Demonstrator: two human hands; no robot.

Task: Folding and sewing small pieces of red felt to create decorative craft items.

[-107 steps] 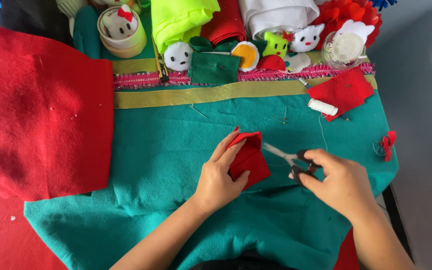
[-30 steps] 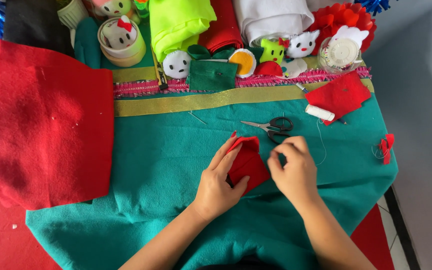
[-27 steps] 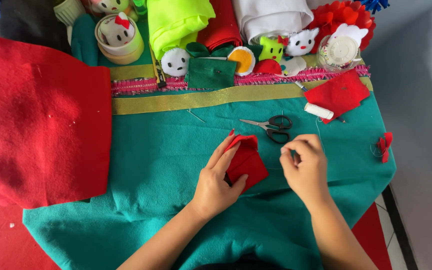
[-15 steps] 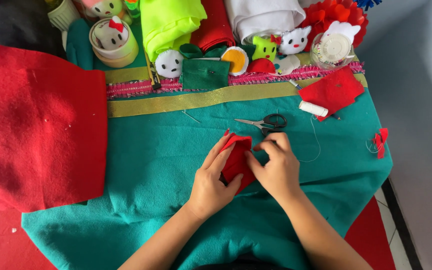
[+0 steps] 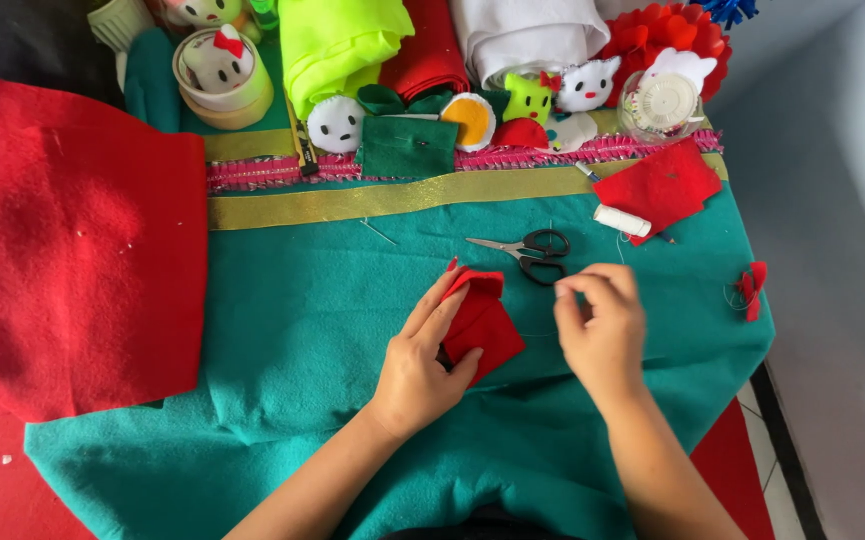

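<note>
On top of the teal felt sheet [image 5: 283,330], a small folded red felt piece [image 5: 481,318] is pinned flat under the left hand [image 5: 423,360], fingers spread, so it can't shift. Right hand [image 5: 601,325] is pinched shut just beside it, probably on a needle or thread, too thin to make out. Black scissors [image 5: 531,248] are parked close behind.
</note>
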